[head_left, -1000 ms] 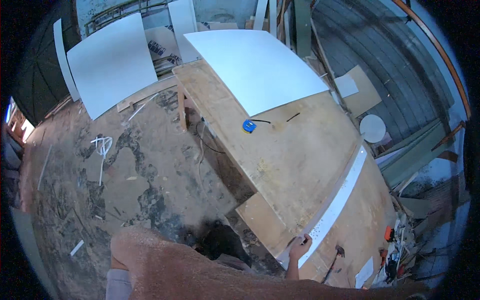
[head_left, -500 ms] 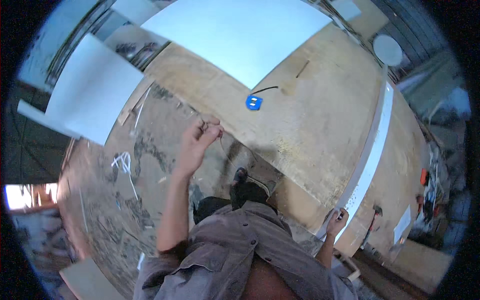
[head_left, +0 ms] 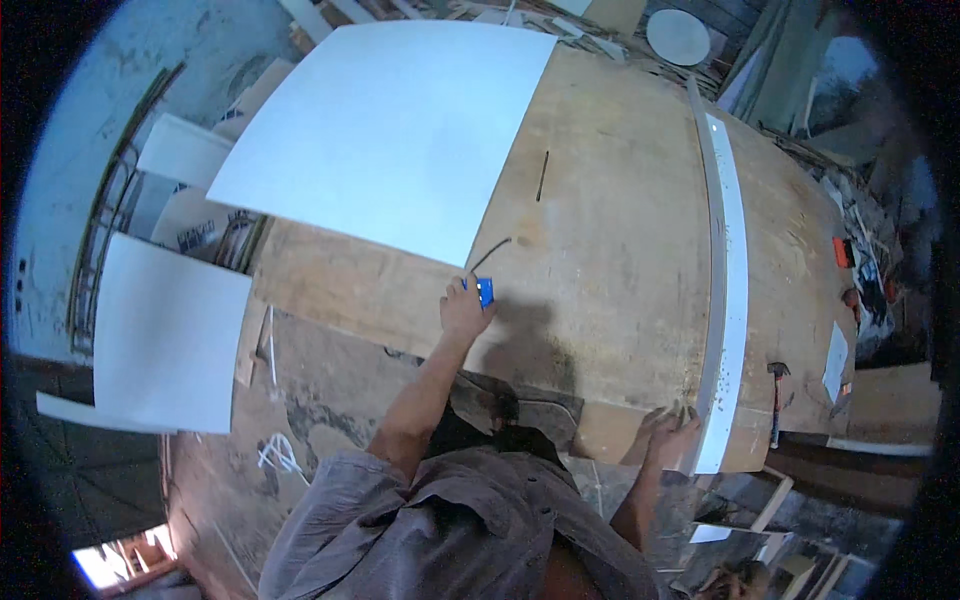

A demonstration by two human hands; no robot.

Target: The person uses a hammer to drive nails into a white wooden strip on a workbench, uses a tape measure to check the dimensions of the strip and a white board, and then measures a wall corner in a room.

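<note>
My left hand [head_left: 464,308] is out over the wooden table, its fingers curled against the left side of a small blue tape measure [head_left: 486,292]. The tape measure lies just below the near corner of a large white sheet [head_left: 390,130]. At the right, my right hand [head_left: 672,436] is low over the near table edge, fingers apart and a little blurred. Its fingertips reach the left side of a long grey straight bar [head_left: 716,250], which runs alongside a white strip [head_left: 735,290]. Nothing shows clearly in that hand.
A hammer [head_left: 777,400] lies right of the strip, near the table's edge. Two thin dark pieces [head_left: 543,176] rest on the wood. Another white panel [head_left: 165,330] stands at the left, and a tangle of white strips [head_left: 278,455] lies on the floor.
My left hand has gone from above the floor to the tape measure. My right hand has loosened from the near end of the bar and strip. The view has turned.
</note>
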